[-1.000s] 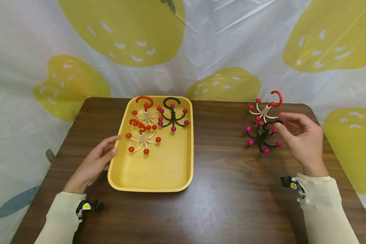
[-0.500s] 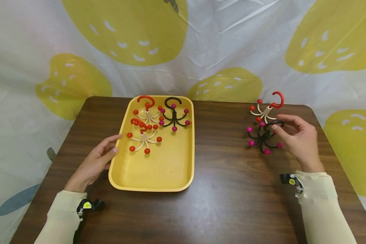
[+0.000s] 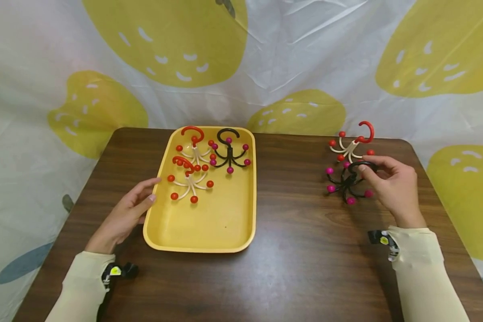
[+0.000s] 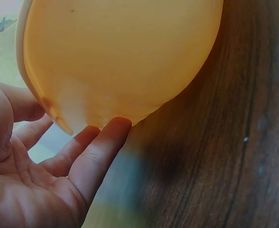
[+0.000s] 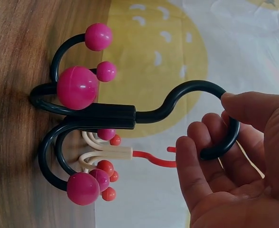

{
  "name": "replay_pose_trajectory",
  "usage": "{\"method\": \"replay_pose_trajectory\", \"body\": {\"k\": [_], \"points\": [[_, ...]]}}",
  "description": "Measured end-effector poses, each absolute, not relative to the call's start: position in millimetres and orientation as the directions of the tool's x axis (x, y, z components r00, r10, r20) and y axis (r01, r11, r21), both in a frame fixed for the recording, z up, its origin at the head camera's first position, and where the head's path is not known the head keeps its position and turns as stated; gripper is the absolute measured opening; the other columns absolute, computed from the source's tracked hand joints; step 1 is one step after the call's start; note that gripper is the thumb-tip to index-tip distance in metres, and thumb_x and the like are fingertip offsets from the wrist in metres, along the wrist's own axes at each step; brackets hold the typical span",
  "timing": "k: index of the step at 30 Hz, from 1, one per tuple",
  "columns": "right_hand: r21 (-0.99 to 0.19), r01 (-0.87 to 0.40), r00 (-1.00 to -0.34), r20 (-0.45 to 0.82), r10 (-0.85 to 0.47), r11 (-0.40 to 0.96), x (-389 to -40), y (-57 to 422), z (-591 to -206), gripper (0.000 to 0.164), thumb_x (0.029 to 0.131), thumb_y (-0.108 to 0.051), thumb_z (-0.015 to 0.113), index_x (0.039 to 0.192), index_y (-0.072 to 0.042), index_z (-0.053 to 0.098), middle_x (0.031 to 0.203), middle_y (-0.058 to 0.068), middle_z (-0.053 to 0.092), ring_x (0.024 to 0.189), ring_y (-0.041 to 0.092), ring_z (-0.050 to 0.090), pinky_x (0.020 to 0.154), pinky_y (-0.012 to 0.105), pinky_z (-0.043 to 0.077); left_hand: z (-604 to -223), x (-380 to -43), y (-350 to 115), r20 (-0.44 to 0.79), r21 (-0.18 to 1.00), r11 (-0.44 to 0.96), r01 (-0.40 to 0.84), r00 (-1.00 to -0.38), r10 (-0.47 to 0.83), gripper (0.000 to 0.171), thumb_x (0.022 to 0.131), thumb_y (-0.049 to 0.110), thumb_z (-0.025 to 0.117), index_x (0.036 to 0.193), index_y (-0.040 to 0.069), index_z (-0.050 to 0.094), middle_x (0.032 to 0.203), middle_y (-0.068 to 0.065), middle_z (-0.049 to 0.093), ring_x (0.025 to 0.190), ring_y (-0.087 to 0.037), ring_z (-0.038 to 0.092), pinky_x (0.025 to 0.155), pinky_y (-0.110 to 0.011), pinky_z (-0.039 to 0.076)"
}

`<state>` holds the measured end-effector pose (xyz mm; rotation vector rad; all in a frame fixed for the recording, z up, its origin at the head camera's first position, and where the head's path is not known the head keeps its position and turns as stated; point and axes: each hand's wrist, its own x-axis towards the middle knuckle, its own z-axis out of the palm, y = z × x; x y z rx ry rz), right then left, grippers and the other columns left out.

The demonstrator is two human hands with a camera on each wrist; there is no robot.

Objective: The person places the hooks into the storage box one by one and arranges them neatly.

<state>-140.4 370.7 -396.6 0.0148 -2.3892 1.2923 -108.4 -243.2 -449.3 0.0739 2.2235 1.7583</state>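
My right hand (image 3: 398,190) pinches the curved top of a black multi-arm hook hanger (image 3: 348,181) between thumb and fingers. The hanger's arms end in pink balls. In the right wrist view, the thumb presses the black hook (image 5: 191,86) from one side, with fingers behind it, and the lower arms touch or nearly touch the wooden table. A cream hanger (image 3: 351,150) with a red hook and red balls stands just behind. My left hand (image 3: 120,214) touches the left side of a yellow tray (image 3: 199,249), its fingertips against the wall in the left wrist view.
Inside the tray are two cream hangers, one at the back (image 3: 195,154) and one in front (image 3: 190,182), plus a black one with pink balls (image 3: 230,154). The brown table (image 3: 294,250) meets a lemon-print curtain (image 3: 277,67) at its back edge.
My right hand has shifted slightly left and down, keeping hold of the black hanger's hook, while the hanger barely moves. The left hand and the tray stay in place.
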Motion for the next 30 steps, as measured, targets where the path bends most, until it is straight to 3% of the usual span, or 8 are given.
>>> {"method": "replay_pose_trajectory", "body": {"k": [9,16,30], "points": [[-0.778,-0.216,-0.900,0.394,0.190,0.590,-138.9,369.2,-393.1,0.025,0.092,-0.008,0.083,0.115,-0.001,0.081,0.105,-0.017,0.076,0.089,-0.013,0.069,0.078,0.004,0.053,-449.2,-107.8,-243.6,-0.209,0.956,0.253,-0.152,-0.953,0.220,0.055,0.114,0.025,0.049,0.165,0.016,0.032,0.149,-0.028,0.047,0.107,-0.013,0.068,0.076,-0.041,0.065],[-0.801,-0.207,-0.910,0.369,0.190,0.562,-140.0,371.8,-392.1,0.025,0.093,-0.006,0.081,0.115,0.004,0.079,0.097,-0.030,0.072,0.084,-0.013,0.069,0.072,0.005,0.054,-448.0,-107.7,-242.9,-0.211,0.958,0.243,-0.155,-0.950,0.228,0.054,0.115,0.023,0.047,0.165,0.015,0.031,0.149,-0.029,0.046,0.107,-0.015,0.069,0.076,-0.042,0.066],[-0.829,-0.186,-0.908,0.350,0.230,0.528,-141.8,369.4,-391.1,0.026,0.093,-0.007,0.081,0.116,0.005,0.079,0.095,-0.030,0.073,0.090,-0.009,0.067,0.082,0.004,0.052,-448.3,-108.0,-243.8,-0.213,0.957,0.247,-0.154,-0.949,0.232,0.055,0.114,0.026,0.048,0.166,0.017,0.031,0.151,-0.029,0.046,0.108,-0.014,0.069,0.076,-0.042,0.066]]}}
